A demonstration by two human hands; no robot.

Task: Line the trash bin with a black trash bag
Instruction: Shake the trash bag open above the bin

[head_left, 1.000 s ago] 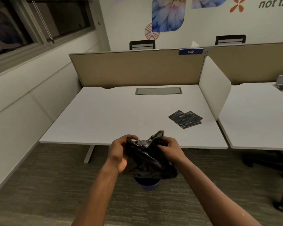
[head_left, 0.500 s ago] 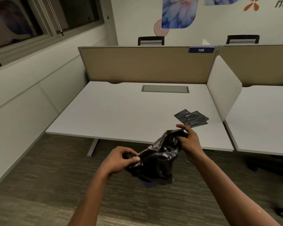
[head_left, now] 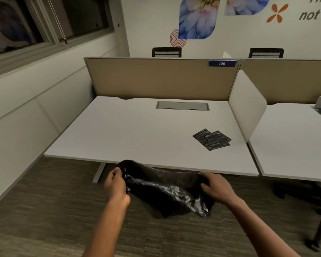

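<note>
A crumpled black trash bag [head_left: 167, 191] is stretched wide between both hands, just in front of the desk's near edge and above the carpet. My left hand [head_left: 117, 184] pinches its left end, my right hand [head_left: 216, 187] grips its right end. The bag hangs down between them and hides whatever is below it; the trash bin does not show in this view.
A white desk [head_left: 137, 134] stands ahead with folded black trash bags [head_left: 212, 139] at its right. A beige partition [head_left: 161, 78] closes the back, a white divider [head_left: 246, 104] the right side. A second desk [head_left: 295, 141] adjoins. A chair base [head_left: 317, 243] stands at lower right.
My hands have pulled apart sideways, spreading the bunched bag out wide. The blue bin seen under the bag a second ago is now hidden.
</note>
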